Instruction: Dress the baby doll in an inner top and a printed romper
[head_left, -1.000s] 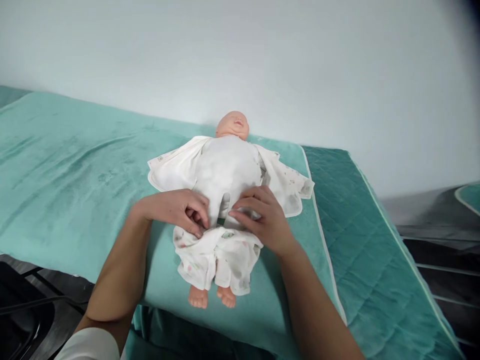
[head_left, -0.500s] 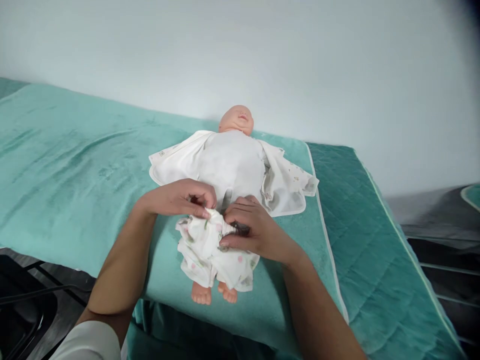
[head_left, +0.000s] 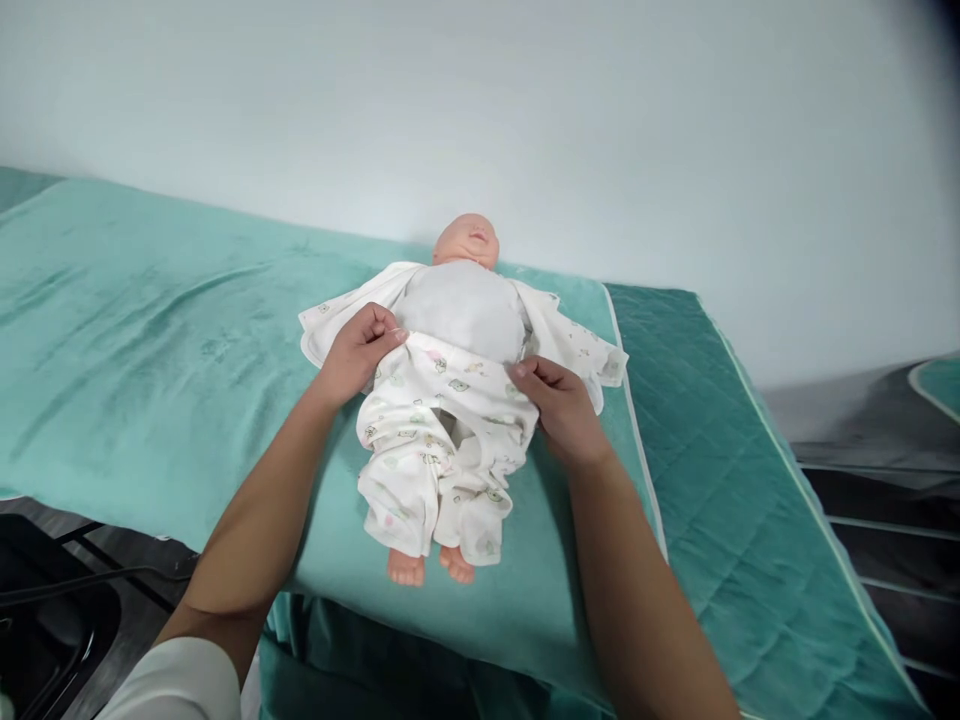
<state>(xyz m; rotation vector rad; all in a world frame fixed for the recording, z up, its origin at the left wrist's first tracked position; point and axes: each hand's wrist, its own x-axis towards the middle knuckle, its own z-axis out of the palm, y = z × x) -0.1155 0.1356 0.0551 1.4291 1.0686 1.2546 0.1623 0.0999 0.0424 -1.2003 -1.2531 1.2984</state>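
Pinching the waistband (head_left: 459, 352) of the printed trousers (head_left: 480, 390) at opposite ends, the left hand (head_left: 365, 350) and the right hand (head_left: 559, 402) each grasp the fabric between thumb and fingers. The trousers enclose the legs of the doll (head_left: 459, 303), with the waistband across its lower torso and both feet (head_left: 406, 568) exposed below the cuffs. The doll lies face up on the green blanket (head_left: 172, 390), its head (head_left: 461, 238) near the wall (head_left: 480, 110). The white jacket (head_left: 576, 345) lies spread open on both sides of the torso.
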